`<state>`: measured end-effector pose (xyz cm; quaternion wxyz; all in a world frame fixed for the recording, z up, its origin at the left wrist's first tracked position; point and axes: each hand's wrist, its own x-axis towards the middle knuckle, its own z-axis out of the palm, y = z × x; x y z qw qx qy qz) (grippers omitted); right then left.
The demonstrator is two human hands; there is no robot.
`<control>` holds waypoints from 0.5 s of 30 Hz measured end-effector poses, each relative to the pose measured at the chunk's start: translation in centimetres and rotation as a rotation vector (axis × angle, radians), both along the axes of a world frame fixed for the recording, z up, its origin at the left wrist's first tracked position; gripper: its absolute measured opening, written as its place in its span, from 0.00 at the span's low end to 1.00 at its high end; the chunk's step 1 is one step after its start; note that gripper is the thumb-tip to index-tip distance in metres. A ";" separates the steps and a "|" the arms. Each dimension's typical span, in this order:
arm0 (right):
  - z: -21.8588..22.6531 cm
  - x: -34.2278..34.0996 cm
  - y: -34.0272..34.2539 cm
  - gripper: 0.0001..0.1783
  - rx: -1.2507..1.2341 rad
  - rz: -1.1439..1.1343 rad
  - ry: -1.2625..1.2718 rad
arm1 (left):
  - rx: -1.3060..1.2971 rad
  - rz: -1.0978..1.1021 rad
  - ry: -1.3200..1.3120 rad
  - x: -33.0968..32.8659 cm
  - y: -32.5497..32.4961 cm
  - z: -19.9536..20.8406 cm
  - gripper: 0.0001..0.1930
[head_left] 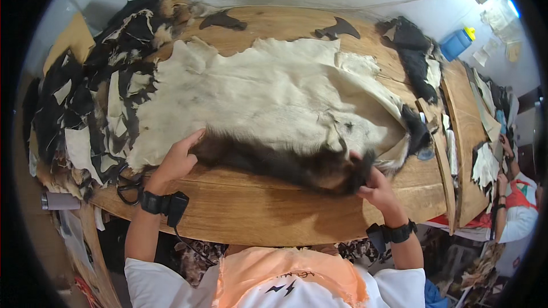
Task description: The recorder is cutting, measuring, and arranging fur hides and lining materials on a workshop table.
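Observation:
A large animal hide (245, 88) lies on the wooden table with its pale skin side up. Its near edge is folded over, so a strip of dark brown and black fur (268, 162) shows along the front. My left hand (178, 158) is closed on the left end of this fold, its fingertips at the fur's edge. At the right end, my right hand (378, 189) grips the furry edge, with some fingers hidden behind the fur. Both wrists wear black straps with small boxes.
Dark and pale hide scraps (85, 114) are heaped at the left. Two dark curved tools (337, 28) lie along the back. At the right are wooden strips (439, 165), a blue bottle (456, 44), and a co-worker in white and red (519, 205) handling hide pieces.

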<state>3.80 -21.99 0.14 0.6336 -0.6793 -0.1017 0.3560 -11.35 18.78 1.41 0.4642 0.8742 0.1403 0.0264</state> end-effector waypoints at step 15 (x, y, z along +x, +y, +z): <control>4.8 2.3 1.7 0.14 -0.505 0.500 -0.854 | -0.085 -0.252 0.375 0.4 0.0 4.5 0.10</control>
